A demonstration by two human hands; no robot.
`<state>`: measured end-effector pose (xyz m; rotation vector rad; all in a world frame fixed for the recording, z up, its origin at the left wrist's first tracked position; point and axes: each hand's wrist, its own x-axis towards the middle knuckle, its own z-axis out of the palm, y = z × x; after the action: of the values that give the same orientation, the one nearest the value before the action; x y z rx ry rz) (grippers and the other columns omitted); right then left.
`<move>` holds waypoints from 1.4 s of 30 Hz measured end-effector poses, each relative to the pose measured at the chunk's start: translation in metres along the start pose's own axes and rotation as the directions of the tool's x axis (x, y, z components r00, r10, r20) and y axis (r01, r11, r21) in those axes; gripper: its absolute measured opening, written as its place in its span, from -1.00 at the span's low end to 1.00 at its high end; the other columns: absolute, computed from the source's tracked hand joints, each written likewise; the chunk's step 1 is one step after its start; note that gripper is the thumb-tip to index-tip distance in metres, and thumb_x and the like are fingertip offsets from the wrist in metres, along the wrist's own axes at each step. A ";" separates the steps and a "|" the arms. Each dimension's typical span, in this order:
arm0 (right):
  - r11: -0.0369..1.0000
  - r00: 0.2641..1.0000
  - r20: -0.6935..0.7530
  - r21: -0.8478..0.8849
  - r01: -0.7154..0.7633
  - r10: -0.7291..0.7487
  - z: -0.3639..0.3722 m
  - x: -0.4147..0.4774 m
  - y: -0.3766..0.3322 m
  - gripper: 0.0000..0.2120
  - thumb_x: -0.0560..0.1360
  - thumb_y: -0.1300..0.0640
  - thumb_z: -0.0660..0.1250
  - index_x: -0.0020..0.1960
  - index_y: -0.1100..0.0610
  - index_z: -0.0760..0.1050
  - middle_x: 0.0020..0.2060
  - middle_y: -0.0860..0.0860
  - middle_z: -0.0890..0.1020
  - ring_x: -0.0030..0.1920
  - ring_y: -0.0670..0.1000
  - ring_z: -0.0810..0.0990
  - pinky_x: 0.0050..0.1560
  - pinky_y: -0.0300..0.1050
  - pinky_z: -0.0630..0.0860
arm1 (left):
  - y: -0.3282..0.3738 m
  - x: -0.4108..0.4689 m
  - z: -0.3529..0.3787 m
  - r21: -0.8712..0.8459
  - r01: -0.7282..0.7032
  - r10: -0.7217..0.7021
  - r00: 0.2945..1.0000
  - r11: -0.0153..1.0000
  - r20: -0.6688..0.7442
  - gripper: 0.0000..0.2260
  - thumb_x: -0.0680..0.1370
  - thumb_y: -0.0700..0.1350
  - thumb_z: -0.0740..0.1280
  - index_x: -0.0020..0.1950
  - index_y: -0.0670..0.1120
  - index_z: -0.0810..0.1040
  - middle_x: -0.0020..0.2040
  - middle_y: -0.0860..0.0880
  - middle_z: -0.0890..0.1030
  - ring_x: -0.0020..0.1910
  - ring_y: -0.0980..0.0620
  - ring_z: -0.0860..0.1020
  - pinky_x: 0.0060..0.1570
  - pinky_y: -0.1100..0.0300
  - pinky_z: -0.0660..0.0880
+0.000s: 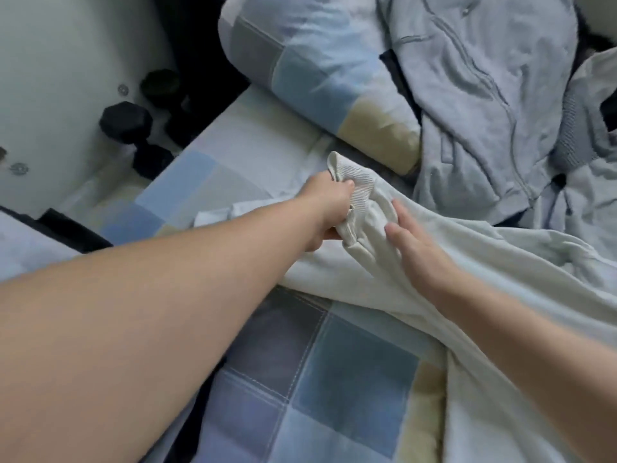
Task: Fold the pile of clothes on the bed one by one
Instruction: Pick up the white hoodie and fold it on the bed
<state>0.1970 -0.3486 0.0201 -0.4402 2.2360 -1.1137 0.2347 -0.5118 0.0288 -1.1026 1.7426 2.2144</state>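
Note:
A pale cream garment [474, 262] with a ribbed cuff lies stretched across the checked bed [334, 355], running from the middle towards the lower right. My left hand [329, 205] grips the ribbed cuff end, fingers curled round the bunched fabric. My right hand [414, 242] lies flat on the garment just right of the cuff, fingers straight and pressing the cloth. A light blue-grey zip jacket [474, 95] lies crumpled at the upper right, among other clothes of the pile.
A checked pillow [317, 68] lies at the head of the bed, left of the jacket. On the floor to the left of the bed stand black dumbbells [125, 121]. A grey knit item [577, 128] sits at the right edge.

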 end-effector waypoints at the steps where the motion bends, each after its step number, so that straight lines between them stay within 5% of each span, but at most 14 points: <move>1: 1.000 1.000 0.018 -0.029 0.007 -0.006 0.018 0.007 -0.008 -0.28 0.51 -0.19 0.08 0.63 -0.04 0.09 0.60 -0.15 0.13 0.58 -0.16 0.06 0.61 0.01 0.01 | 0.001 0.003 -0.021 0.003 0.012 -0.012 1.000 1.000 -0.019 -0.79 0.70 -0.09 0.16 0.27 -0.01 0.54 0.15 -0.13 0.66 0.07 -0.15 0.66 -0.15 -0.02 0.65; 6: 0.976 0.995 0.093 -0.215 -0.022 0.043 0.093 0.032 -0.028 -0.21 0.41 -0.38 -0.04 0.61 -0.21 0.00 0.62 -0.18 0.02 0.62 -0.04 -0.02 0.57 0.24 -0.01 | -0.006 0.010 -0.111 0.008 0.106 -0.104 0.983 0.994 -0.152 -0.78 0.70 -0.09 0.16 0.26 0.04 0.55 0.13 -0.11 0.65 0.05 -0.14 0.64 -0.15 -0.06 0.65; 9: 0.956 0.982 0.154 -0.286 -0.058 0.106 0.126 0.039 -0.033 -0.43 0.63 -0.22 0.02 0.61 -0.26 -0.03 0.63 -0.18 -0.06 0.63 0.01 -0.12 0.57 0.27 -0.10 | -0.017 0.014 -0.143 0.051 0.147 -0.133 0.968 0.988 -0.212 -0.77 0.69 -0.08 0.16 0.27 0.04 0.55 0.13 -0.12 0.64 0.07 -0.18 0.63 0.02 -0.16 0.63; 15: 0.942 0.948 0.272 -0.327 -0.072 0.167 0.154 0.051 -0.034 -0.44 0.63 -0.20 0.00 0.61 -0.22 0.05 0.62 -0.19 -0.05 0.62 -0.01 -0.16 0.57 0.27 -0.12 | -0.034 0.019 -0.171 0.148 0.277 -0.210 0.911 0.949 -0.355 -0.76 0.69 -0.15 0.13 0.25 0.00 0.53 0.09 -0.12 0.60 0.07 -0.18 0.58 0.12 -0.13 0.58; 18: 0.974 0.938 0.295 -0.186 -0.131 0.183 0.142 0.043 -0.034 -0.51 0.67 -0.13 0.07 0.58 -0.15 0.19 0.58 -0.18 0.17 0.60 -0.05 0.08 0.58 0.04 0.04 | -0.035 0.014 -0.169 0.284 0.287 -0.159 0.903 0.915 -0.398 -0.72 0.65 -0.22 0.15 0.30 -0.08 0.53 0.14 -0.13 0.60 0.10 -0.19 0.57 0.14 -0.01 0.55; 22: 0.976 0.940 0.263 -0.083 -0.203 0.218 0.107 0.012 -0.034 -0.56 0.69 -0.05 0.13 0.56 -0.12 0.28 0.49 -0.17 0.35 0.51 -0.11 0.28 0.35 -0.26 0.17 | -0.026 -0.006 -0.150 0.635 0.232 0.109 0.886 0.737 -0.451 -0.52 0.57 -0.27 0.23 0.48 -0.04 0.26 0.40 -0.11 0.39 0.28 -0.19 0.44 0.14 0.00 0.41; 26: 0.973 0.952 0.200 -0.077 -0.219 0.230 0.061 -0.031 -0.020 -0.56 0.69 -0.01 0.13 0.56 -0.10 0.28 0.53 -0.13 0.34 0.52 -0.11 0.27 0.50 -0.15 0.17 | -0.019 -0.036 -0.105 0.843 0.097 0.292 0.912 0.529 -0.288 -0.37 0.55 -0.21 0.25 0.56 0.09 0.12 0.56 -0.01 0.14 0.45 -0.13 0.21 0.31 -0.02 0.28; 31: 0.964 0.957 0.116 -0.064 -0.259 0.265 -0.008 -0.100 0.014 -0.56 0.69 -0.01 0.13 0.56 -0.10 0.28 0.52 -0.08 0.36 0.52 -0.08 0.30 0.48 -0.15 0.18 | -0.026 -0.084 -0.018 0.899 -0.074 0.302 0.951 0.432 -0.067 -0.50 0.59 -0.12 0.22 0.53 0.06 0.24 0.54 0.02 0.22 0.46 -0.12 0.20 0.34 -0.01 0.28; 38: 0.962 0.962 0.027 -0.039 -0.271 0.272 -0.118 -0.220 0.114 -0.54 0.67 0.09 0.20 0.56 0.00 0.29 0.51 -0.01 0.38 0.50 -0.09 0.33 0.39 -0.29 0.19 | -0.089 -0.162 0.122 0.887 -0.242 0.138 0.969 0.393 0.203 -0.53 0.62 -0.05 0.25 0.53 0.06 0.25 0.50 -0.02 0.32 0.38 -0.07 0.40 0.27 0.04 0.40; 42: 0.924 0.930 0.018 -0.125 -0.361 0.366 -0.172 -0.310 0.205 -0.51 0.64 0.00 0.24 0.56 -0.10 0.27 0.50 -0.03 0.40 0.48 -0.02 0.37 0.49 -0.03 0.28 | -0.169 -0.215 0.201 0.891 -0.152 -0.049 0.980 0.428 0.191 -0.57 0.61 0.03 0.32 0.45 -0.01 0.37 0.35 -0.08 0.52 0.27 -0.10 0.51 0.23 0.05 0.45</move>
<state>0.3190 0.0416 0.0484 -0.0840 2.2371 -0.7719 0.3824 -0.2063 0.0376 -0.5063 2.3618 0.9215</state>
